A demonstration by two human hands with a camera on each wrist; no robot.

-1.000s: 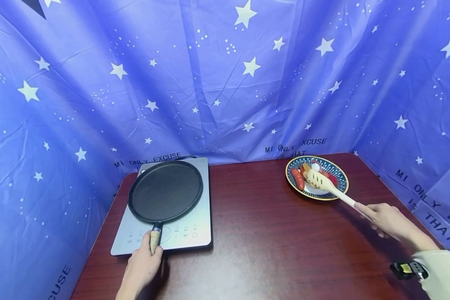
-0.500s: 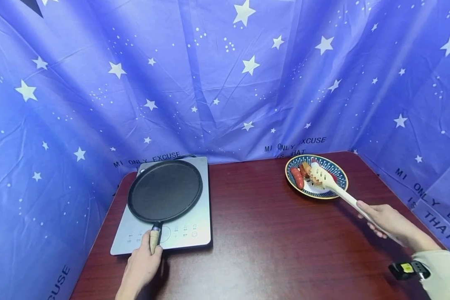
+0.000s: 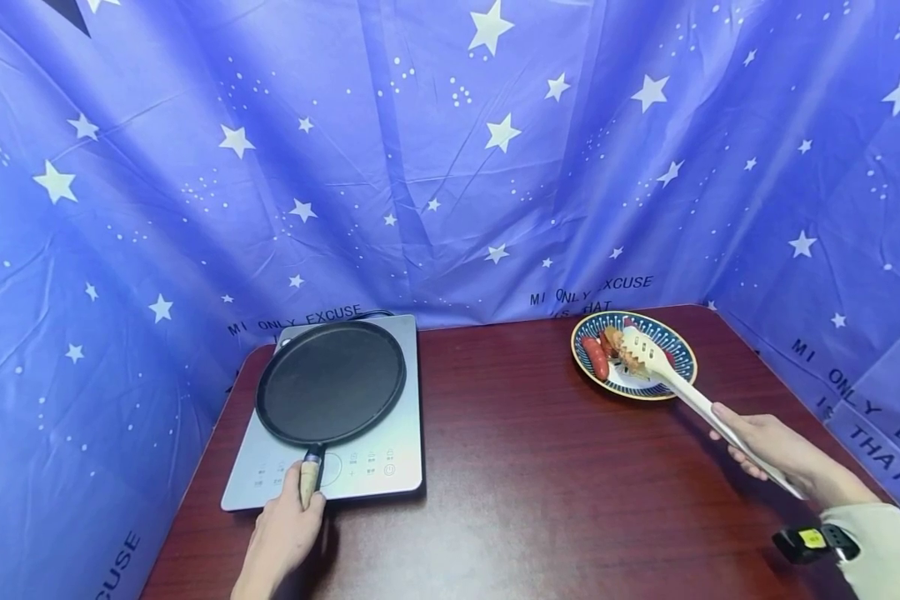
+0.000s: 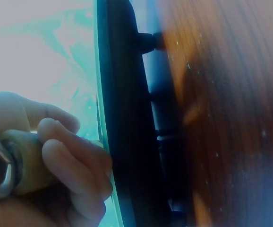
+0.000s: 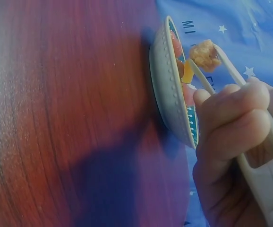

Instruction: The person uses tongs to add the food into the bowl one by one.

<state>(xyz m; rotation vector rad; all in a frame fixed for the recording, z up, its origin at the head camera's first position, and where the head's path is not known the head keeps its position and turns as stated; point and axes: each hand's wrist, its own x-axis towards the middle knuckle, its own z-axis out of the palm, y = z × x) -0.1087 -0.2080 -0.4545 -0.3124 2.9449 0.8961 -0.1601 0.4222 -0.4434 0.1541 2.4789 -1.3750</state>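
Note:
My left hand (image 3: 281, 521) grips the wooden handle (image 3: 309, 482) of a flat black frying pan (image 3: 330, 383); in the left wrist view the fingers (image 4: 77, 163) curl round the handle's end. My right hand (image 3: 776, 450) holds cream slotted food tongs (image 3: 697, 402) over a blue-patterned plate (image 3: 687, 377). In the right wrist view, a golden-brown lump of food (image 5: 204, 54), like fried chicken, sits between the tong tips, above the rim of the deep plate (image 5: 167, 85). A red sausage (image 3: 594, 357) and other pieces lie in the plate, partly hidden by the tongs.
The pan stands on a silver induction cooktop (image 3: 382, 450) at the left of the dark red wooden table (image 3: 510, 450). A blue star-printed curtain (image 3: 435, 167) hangs behind and along both sides. A black wrist device (image 3: 802, 543) is near the right sleeve.
The tongs have turned in my right hand and shifted slightly right; their rear end now shows beside the wrist. The brown lump has moved with the tong tips. My left hand and pan stay put.

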